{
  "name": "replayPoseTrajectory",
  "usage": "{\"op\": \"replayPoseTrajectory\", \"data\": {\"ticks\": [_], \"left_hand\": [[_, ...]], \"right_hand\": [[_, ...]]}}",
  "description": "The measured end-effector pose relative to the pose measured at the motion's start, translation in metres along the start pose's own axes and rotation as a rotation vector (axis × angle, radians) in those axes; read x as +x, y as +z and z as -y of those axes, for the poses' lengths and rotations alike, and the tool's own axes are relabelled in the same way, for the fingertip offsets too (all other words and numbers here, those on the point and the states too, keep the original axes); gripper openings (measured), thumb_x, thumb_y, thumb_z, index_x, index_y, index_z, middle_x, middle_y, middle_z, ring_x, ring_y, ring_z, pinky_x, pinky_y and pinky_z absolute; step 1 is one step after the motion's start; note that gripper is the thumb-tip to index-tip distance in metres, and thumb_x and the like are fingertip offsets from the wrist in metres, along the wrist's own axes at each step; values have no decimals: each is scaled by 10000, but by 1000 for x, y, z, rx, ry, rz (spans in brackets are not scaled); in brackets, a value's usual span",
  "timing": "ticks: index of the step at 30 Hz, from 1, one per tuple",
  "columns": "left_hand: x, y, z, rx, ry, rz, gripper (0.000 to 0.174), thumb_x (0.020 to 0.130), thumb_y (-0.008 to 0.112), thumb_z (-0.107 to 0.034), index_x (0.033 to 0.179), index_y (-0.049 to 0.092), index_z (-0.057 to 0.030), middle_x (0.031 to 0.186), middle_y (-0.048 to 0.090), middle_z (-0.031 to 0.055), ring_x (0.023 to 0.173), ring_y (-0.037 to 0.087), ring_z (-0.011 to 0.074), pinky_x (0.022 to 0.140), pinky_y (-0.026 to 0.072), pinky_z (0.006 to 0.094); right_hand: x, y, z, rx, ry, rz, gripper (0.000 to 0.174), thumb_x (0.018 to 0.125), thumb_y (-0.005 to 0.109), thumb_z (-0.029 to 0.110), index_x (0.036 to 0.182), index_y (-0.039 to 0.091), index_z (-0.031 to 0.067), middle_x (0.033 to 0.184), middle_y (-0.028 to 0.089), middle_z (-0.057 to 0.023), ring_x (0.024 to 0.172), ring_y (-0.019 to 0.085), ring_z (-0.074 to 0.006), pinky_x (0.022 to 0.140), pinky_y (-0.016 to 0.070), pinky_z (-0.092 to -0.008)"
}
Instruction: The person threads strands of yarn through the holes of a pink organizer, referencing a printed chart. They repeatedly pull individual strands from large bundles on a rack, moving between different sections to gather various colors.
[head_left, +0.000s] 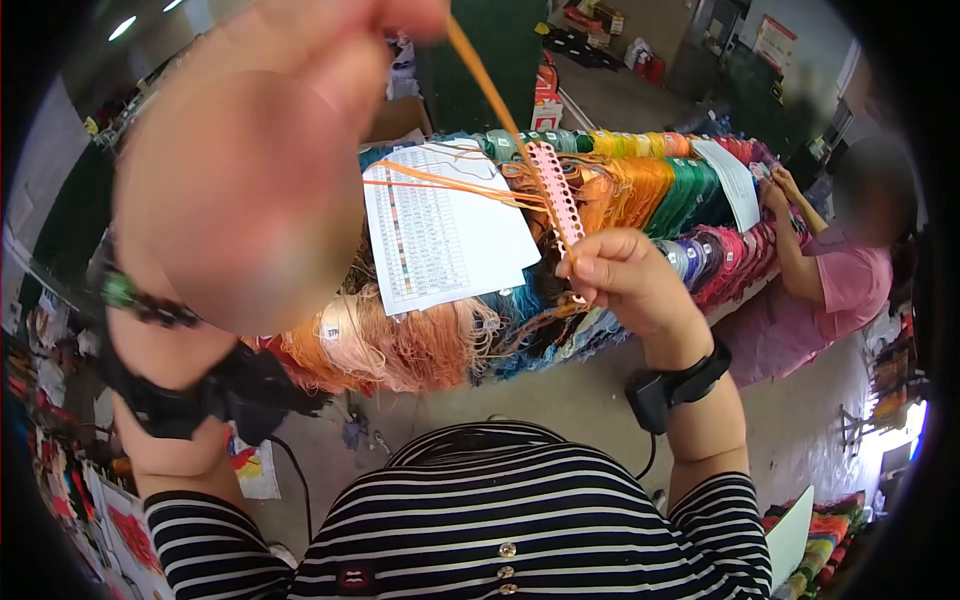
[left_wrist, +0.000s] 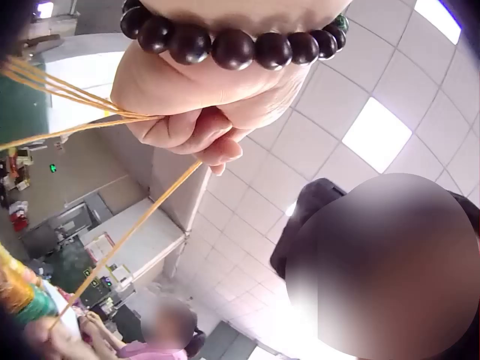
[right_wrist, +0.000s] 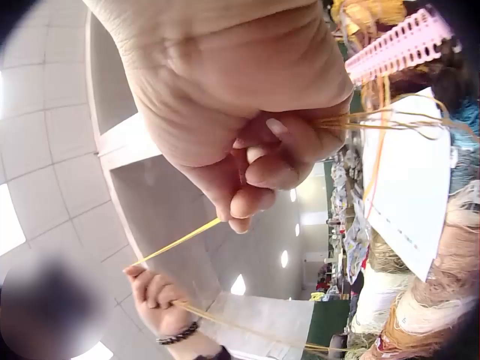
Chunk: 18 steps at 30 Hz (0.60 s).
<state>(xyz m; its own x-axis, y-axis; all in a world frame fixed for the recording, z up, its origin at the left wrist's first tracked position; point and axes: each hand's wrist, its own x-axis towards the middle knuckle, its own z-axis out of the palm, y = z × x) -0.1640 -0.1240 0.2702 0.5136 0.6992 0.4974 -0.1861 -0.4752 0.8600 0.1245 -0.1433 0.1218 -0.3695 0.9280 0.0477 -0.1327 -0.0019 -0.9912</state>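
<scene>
My left hand [head_left: 250, 150] is raised close to the head camera, blurred there. In the left wrist view its curled fingers grip orange-yellow thread [left_wrist: 161, 199], and several strands trail from the far side of the fist. The thread runs taut down to my right hand [head_left: 625, 280], whose thumb and fingers pinch its lower end. Beside the right hand lies a pink strip with holes along its edges [head_left: 562, 195], with orange strands [head_left: 440, 183] stretching from it across a printed sheet [head_left: 430, 235]. More strands trail from the right fist in the right wrist view.
Hanks of coloured thread cover the long rack before me, peach ones [head_left: 420, 340] at the near side and orange ones [head_left: 640, 190] further back. A second sheet [head_left: 728, 180] lies to the right. At the right end stands a person in pink [head_left: 850, 290], hands at the threads.
</scene>
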Motion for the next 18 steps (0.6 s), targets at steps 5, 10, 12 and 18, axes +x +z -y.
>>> {"op": "replayPoseTrajectory", "data": {"ticks": [5,10,12,18], "left_hand": [[35,-21,-29,-222,-113,184,255,1020,445,-255,1055,557,-29,596,365,-99,480,279,-16,407,206,160],[42,14,-25,62,-242,281,250,1010,459,-250,1046,582,-36,598,398,-96,478,318,-20,412,232,156],[31,35,5,168,-302,336,246,998,478,-251,1017,617,-49,599,444,-88,491,372,-14,426,273,157],[-30,86,101,158,-642,592,254,994,485,-247,974,642,-48,652,519,-51,558,447,22,496,343,178]], "right_hand": [[-37,-30,-68,271,55,-106,171,900,667,205,909,689,36,680,577,27,591,495,-47,527,366,-169],[-59,-43,-95,-70,130,-140,172,893,675,160,982,695,14,821,658,-19,733,582,-98,656,448,-217],[-62,-41,-84,-663,-64,-243,337,893,666,153,1189,626,-3,1102,663,-99,1013,612,-192,891,473,-321],[-60,33,-1,-525,-354,-74,633,921,588,98,1473,280,59,1274,572,-191,1123,591,-259,967,450,-353]]}}
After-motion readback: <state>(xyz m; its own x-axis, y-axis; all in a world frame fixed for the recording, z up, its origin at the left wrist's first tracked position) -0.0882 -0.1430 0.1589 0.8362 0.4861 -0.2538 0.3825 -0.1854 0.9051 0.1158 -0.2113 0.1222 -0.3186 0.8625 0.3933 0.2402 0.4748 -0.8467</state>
